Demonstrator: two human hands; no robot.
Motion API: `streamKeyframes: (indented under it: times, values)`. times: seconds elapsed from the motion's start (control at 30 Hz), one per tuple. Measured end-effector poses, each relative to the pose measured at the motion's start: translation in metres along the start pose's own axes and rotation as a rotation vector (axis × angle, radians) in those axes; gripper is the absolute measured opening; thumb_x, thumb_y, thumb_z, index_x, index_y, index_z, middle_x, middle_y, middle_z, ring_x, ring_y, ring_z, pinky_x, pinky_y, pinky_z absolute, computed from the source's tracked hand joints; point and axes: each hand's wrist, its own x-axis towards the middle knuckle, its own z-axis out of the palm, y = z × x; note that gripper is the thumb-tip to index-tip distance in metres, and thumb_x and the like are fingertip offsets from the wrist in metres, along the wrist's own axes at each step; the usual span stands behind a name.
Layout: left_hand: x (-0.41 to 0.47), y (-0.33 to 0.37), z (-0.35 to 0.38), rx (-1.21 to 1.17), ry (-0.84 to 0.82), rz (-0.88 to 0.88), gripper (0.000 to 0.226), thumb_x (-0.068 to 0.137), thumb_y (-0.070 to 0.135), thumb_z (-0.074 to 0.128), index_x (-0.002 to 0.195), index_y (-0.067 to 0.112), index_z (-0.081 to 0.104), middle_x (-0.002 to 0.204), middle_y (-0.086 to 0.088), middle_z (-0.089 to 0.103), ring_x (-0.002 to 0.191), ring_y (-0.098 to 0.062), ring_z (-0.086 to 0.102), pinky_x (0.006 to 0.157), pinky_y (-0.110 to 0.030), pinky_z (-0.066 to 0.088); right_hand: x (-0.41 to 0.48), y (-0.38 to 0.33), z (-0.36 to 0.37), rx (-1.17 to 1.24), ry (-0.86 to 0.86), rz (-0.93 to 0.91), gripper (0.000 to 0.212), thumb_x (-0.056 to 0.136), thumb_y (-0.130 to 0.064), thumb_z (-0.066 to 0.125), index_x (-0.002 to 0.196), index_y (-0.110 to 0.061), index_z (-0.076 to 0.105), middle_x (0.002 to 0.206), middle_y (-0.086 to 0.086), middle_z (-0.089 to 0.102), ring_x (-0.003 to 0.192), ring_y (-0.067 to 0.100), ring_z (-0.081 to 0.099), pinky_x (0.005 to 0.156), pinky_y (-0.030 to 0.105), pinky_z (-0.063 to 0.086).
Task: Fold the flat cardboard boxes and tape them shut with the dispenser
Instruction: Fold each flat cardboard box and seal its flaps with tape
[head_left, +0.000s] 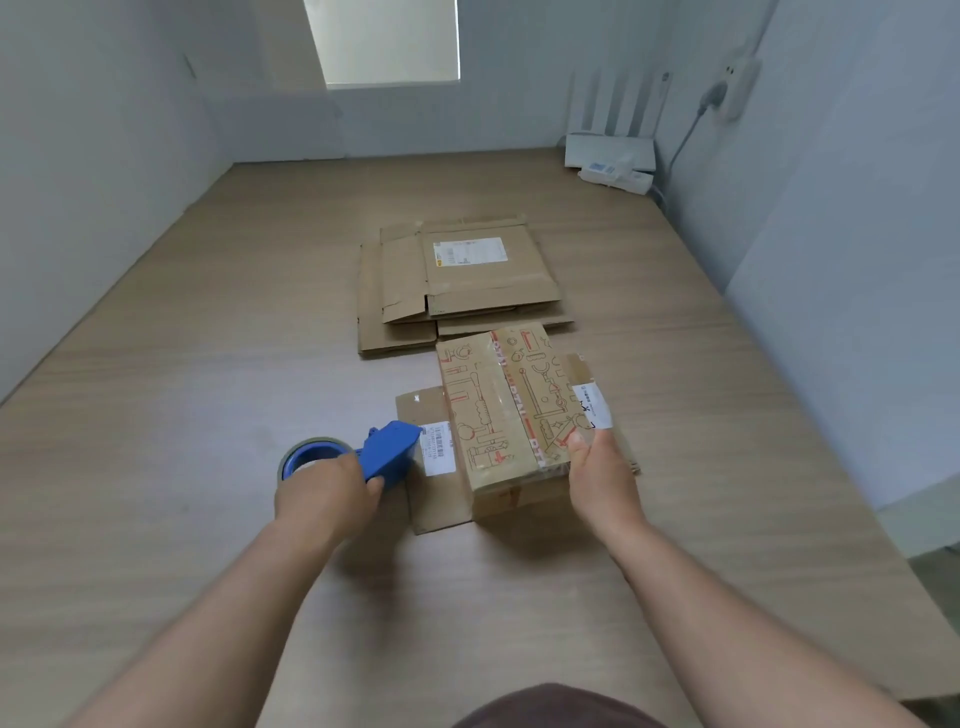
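Wood-grain surface (208, 364) fills most of the view, with pale walls on three sides. Farthest out we see the stack of flat cardboard boxes (395, 332), unfolded, lying flat, the top sheet carrying a white shipping label (470, 252). Just in front of it, near but apart, is the printed box (498, 415): folded up, closed on top, red and dark line drawings on it, clear tape running along the top seam. It sits on a flat cardboard sheet (436, 504) that sticks out on the left and near side. The blue tape dispenser (389, 452) is left of the box, low over that sheet, nose pointing at the box's left face; we cannot tell whether it touches. Its grey tape roll (311, 446) is at the rear end. The left hand (324, 493) is wrapped around the dispenser's handle, fingers curled tight. The right hand (597, 478) holds the box's near right corner, thumb on top, fingers hidden down the side. A white sticker (592, 405) is on the box's right edge, just beyond the thumb. A white router (608, 150) is in the far right corner, and a plugged-in power strip (737, 88) is on the wall above it.
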Motion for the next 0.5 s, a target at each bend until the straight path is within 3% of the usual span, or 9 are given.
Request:
streamKeyframes:
  times: [0.07, 0.13, 0.2, 0.23, 0.3, 0.4, 0.5]
  values:
    - [0.000, -0.004, 0.013, 0.006, 0.019, -0.023, 0.032, 0.098, 0.041, 0.037, 0.108, 0.015, 0.053, 0.091, 0.000, 0.062, 0.083, -0.021, 0.058, 0.067, -0.027, 0.042, 0.000, 0.000, -0.001, -0.017, -0.003, -0.001, 0.037, 0.102, -0.035, 0.031, 0.123, -0.007, 0.044, 0.126, 0.013, 0.056, 0.113, 0.034, 0.053, 0.093, 0.044, 0.045]
    - [-0.004, -0.002, 0.024, -0.011, 0.156, -0.019, 0.032, 0.096, 0.039, 0.041, 0.112, 0.012, 0.051, 0.107, -0.004, 0.064, 0.097, -0.024, 0.059, 0.079, -0.031, 0.039, 0.000, 0.001, -0.002, -0.037, -0.010, -0.002, 0.037, 0.102, -0.035, 0.030, 0.124, -0.008, 0.043, 0.126, 0.012, 0.056, 0.113, 0.034, 0.053, 0.092, 0.043, 0.045]
    - [-0.014, 0.016, 0.031, -0.229, 0.323, 0.056, 0.035, 0.095, 0.034, 0.045, 0.118, 0.007, 0.049, 0.118, -0.008, 0.058, 0.105, -0.028, 0.054, 0.089, -0.036, 0.039, -0.001, 0.001, -0.003, -0.051, -0.016, -0.004, 0.038, 0.102, -0.036, 0.030, 0.125, -0.008, 0.042, 0.127, 0.012, 0.056, 0.113, 0.034, 0.052, 0.091, 0.042, 0.045]
    - [-0.020, 0.031, 0.032, -0.408, 0.327, 0.113, 0.036, 0.096, 0.036, 0.043, 0.119, 0.009, 0.048, 0.120, -0.008, 0.056, 0.107, -0.028, 0.052, 0.090, -0.039, 0.042, -0.001, 0.001, -0.003, -0.056, -0.018, -0.005, 0.038, 0.102, -0.036, 0.030, 0.125, -0.008, 0.042, 0.127, 0.012, 0.056, 0.113, 0.035, 0.052, 0.091, 0.043, 0.045]
    - [-0.030, 0.064, 0.034, -0.687, 0.222, 0.182, 0.046, 0.094, 0.050, 0.032, 0.124, 0.017, 0.046, 0.126, 0.000, 0.054, 0.118, -0.023, 0.049, 0.094, -0.043, 0.047, -0.002, 0.001, -0.004, -0.061, -0.018, -0.007, 0.038, 0.102, -0.036, 0.030, 0.125, -0.008, 0.042, 0.126, 0.013, 0.056, 0.113, 0.035, 0.052, 0.090, 0.043, 0.045]
    - [-0.034, 0.103, 0.037, -0.823, 0.079, 0.128, 0.064, 0.096, 0.056, 0.026, 0.146, 0.016, 0.030, 0.143, 0.003, 0.048, 0.131, -0.022, 0.044, 0.104, -0.041, 0.041, 0.000, 0.002, -0.006, -0.054, -0.042, 0.000, 0.040, 0.101, -0.039, 0.029, 0.122, -0.009, 0.044, 0.125, 0.011, 0.057, 0.112, 0.033, 0.053, 0.091, 0.042, 0.044]
    - [-0.034, 0.123, 0.037, -0.887, 0.043, -0.026, 0.064, 0.100, 0.048, 0.031, 0.148, 0.008, 0.019, 0.143, -0.005, 0.049, 0.129, -0.029, 0.046, 0.098, -0.039, 0.041, -0.001, -0.004, -0.007, -0.037, -0.093, 0.042, 0.068, 0.086, -0.068, 0.036, 0.121, -0.011, 0.047, 0.120, 0.005, 0.059, 0.110, 0.029, 0.056, 0.091, 0.042, 0.046]
